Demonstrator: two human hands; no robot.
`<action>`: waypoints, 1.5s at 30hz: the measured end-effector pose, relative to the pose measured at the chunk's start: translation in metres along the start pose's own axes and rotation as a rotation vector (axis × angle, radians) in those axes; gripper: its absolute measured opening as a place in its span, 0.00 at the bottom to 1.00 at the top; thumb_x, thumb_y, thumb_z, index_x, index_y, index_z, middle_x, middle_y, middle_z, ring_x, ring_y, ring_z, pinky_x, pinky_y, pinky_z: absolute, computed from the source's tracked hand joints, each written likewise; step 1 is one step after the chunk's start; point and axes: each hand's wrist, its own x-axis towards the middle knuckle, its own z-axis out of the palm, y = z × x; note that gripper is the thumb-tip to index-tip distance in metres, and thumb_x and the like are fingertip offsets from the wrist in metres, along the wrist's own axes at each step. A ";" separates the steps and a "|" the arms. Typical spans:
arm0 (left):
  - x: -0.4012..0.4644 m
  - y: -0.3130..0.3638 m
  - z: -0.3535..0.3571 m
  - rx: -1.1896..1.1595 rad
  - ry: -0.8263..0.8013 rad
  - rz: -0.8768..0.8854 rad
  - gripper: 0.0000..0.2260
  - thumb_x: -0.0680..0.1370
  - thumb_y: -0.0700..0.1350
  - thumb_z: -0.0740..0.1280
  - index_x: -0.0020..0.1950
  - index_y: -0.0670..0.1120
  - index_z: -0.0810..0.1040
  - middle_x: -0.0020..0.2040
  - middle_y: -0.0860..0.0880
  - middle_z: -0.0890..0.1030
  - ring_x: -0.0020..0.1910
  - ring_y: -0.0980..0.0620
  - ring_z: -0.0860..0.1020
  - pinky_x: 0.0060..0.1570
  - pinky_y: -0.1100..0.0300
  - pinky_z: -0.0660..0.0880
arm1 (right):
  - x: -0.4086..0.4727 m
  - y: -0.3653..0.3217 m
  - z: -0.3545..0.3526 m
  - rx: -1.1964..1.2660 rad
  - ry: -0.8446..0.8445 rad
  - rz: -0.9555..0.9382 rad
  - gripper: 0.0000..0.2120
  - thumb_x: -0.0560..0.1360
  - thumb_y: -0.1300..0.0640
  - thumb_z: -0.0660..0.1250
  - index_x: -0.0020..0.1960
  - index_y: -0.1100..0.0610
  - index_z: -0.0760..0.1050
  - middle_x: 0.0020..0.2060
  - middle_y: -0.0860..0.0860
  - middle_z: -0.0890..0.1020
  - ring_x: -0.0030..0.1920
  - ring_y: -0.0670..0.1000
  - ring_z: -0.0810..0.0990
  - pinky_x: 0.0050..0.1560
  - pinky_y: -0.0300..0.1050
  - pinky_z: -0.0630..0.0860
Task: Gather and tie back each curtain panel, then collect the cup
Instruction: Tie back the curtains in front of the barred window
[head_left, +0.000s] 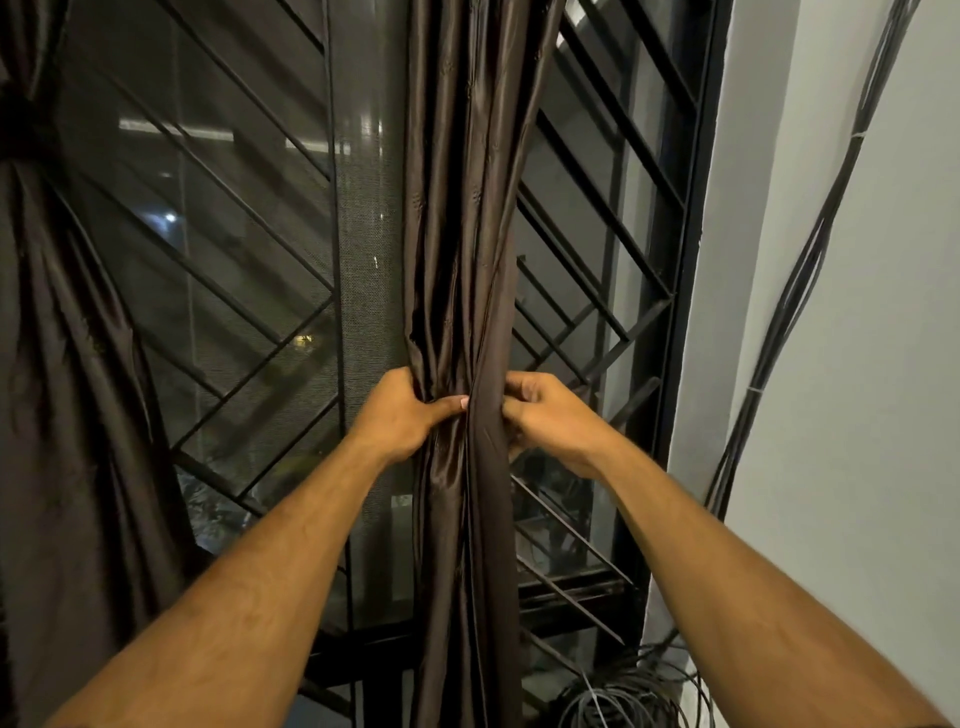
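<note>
Both hands, left hand (410, 410) and right hand (545, 415), grip the bunched curtain panel (462, 234), seemingly tightly

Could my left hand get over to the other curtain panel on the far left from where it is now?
Probably yes, once it lets go. The left hand grips the middle curtain panel; nothing shows between it and the knotted left panel, only the window grille behind.
</note>
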 end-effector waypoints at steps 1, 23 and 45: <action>-0.001 -0.001 -0.001 -0.017 0.016 -0.017 0.21 0.74 0.48 0.78 0.65 0.46 0.81 0.56 0.53 0.84 0.56 0.55 0.82 0.55 0.63 0.75 | -0.001 0.002 0.001 0.036 -0.009 0.003 0.13 0.85 0.65 0.59 0.64 0.58 0.79 0.53 0.60 0.87 0.50 0.63 0.86 0.52 0.65 0.82; -0.007 0.012 -0.014 0.216 0.014 -0.055 0.31 0.67 0.55 0.82 0.65 0.44 0.80 0.58 0.48 0.84 0.58 0.50 0.82 0.60 0.54 0.78 | -0.005 -0.001 0.027 0.211 0.276 0.099 0.26 0.80 0.31 0.54 0.67 0.47 0.73 0.60 0.40 0.79 0.59 0.41 0.78 0.63 0.44 0.74; -0.013 0.026 -0.008 0.327 -0.055 -0.076 0.31 0.68 0.57 0.80 0.67 0.45 0.79 0.60 0.47 0.84 0.59 0.50 0.82 0.60 0.51 0.79 | 0.000 -0.041 -0.019 -0.758 -0.198 0.088 0.13 0.79 0.57 0.71 0.62 0.56 0.76 0.54 0.53 0.83 0.55 0.54 0.82 0.60 0.53 0.80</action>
